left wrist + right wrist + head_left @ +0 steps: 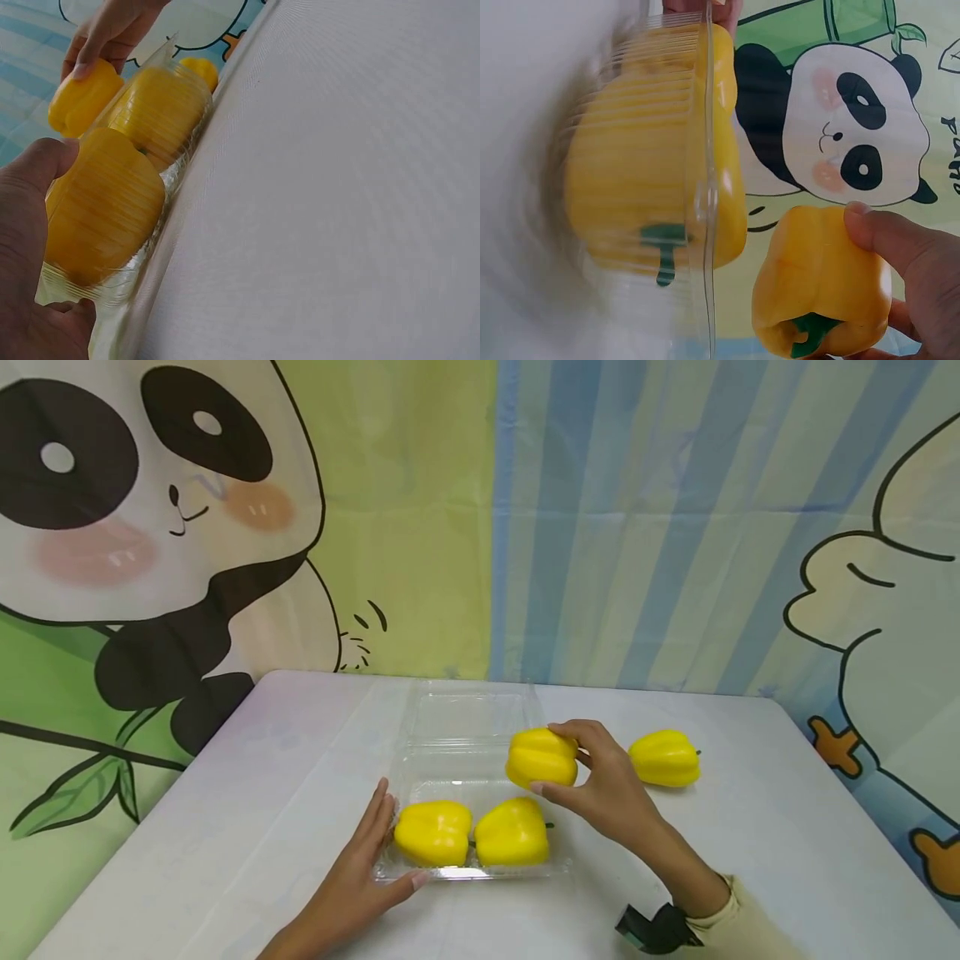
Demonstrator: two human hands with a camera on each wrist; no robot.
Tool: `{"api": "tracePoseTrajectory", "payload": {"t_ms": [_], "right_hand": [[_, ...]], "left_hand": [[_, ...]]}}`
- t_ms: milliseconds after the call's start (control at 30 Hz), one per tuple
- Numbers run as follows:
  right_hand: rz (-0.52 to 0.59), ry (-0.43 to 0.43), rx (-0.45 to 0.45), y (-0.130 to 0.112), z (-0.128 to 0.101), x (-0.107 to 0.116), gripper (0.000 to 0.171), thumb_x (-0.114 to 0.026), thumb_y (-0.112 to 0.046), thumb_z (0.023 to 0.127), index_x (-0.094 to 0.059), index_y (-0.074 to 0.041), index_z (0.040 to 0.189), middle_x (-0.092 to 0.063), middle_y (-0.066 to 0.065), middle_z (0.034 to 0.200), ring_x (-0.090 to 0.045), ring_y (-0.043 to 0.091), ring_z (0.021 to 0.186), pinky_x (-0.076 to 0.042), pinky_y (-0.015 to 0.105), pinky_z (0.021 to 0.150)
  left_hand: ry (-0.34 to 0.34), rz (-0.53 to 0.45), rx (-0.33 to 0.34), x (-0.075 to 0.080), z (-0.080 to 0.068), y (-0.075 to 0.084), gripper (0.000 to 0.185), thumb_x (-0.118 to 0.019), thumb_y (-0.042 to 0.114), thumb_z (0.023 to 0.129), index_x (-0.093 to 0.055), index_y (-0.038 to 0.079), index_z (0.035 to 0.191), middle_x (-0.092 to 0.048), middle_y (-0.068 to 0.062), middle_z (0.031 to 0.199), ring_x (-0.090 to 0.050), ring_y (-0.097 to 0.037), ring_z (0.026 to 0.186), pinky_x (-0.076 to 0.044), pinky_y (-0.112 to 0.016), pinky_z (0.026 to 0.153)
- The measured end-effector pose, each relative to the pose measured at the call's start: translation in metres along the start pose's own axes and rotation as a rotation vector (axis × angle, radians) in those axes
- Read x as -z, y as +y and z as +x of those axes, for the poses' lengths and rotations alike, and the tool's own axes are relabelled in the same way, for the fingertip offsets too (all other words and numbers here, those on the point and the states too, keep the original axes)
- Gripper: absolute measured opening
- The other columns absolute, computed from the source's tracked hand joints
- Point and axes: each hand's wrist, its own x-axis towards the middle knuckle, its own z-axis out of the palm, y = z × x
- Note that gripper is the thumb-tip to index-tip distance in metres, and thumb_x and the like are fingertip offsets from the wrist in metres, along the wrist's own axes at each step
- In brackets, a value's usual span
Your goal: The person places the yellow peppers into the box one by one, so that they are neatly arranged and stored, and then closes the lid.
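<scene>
Pepper (542, 757) sits pinched in right hand (600, 781) above tray (457, 735).

I am sitting at a staged recording corner, not a real kitchen: a plain white table (225, 827) stands against a cartoon backdrop, its panda (142, 518) at ten o'clock and striped curtain print (637, 527) at one o'clock.

No whole word, brand or number can be read. On the backdrop (922, 112), a few dark letter-like marks are seen at the right edge of the right wrist view, but they are cut off by the frame and turned sideways, so they cannot be made out. No label is seen on the peppers (542, 757) or on the tray (465, 735).
</scene>
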Motion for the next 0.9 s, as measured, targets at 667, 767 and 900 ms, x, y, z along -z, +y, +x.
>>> {"api": "tracePoseTrajectory", "payload": {"t_ms": [667, 767, 900], "right_hand": [[0.107, -0.108, -0.031, -0.018, 0.022, -0.024, 0.064, -0.085, -0.020, 0.076, -0.050, -0.008, 0.129, -0.058, 0.004, 0.121, -0.058, 0.019, 0.102, -0.050, 0.041, 0.095], [0.110, -0.123, -0.037, -0.020, 0.026, -0.025, 0.067, -0.085, -0.019, 0.076, -0.050, -0.010, 0.132, -0.056, 0.004, 0.124, -0.057, 0.019, 0.104, -0.049, 0.042, 0.096], [0.073, -0.163, -0.039, -0.024, 0.029, -0.029, 0.070, -0.084, -0.021, 0.078, -0.049, -0.013, 0.138, -0.052, 0.003, 0.130, -0.056, 0.018, 0.104, -0.051, 0.039, 0.093]], "left_hand": [[-0.010, 0.037, 0.008, 0.002, 0.002, 0.000, 0.109, -0.075, 0.053, 0.079, -0.016, -0.001, 0.154, 0.002, 0.002, 0.162, -0.022, -0.024, 0.142, -0.024, -0.025, 0.104], [-0.006, 0.041, 0.009, 0.003, 0.002, 0.000, 0.109, -0.075, 0.054, 0.080, -0.015, 0.003, 0.155, 0.000, -0.001, 0.163, -0.022, -0.024, 0.143, -0.023, -0.024, 0.105], [-0.007, 0.056, 0.017, 0.004, 0.002, 0.001, 0.109, -0.075, 0.054, 0.079, -0.014, 0.005, 0.156, -0.002, -0.004, 0.163, -0.022, -0.024, 0.143, -0.022, -0.029, 0.106]]}}
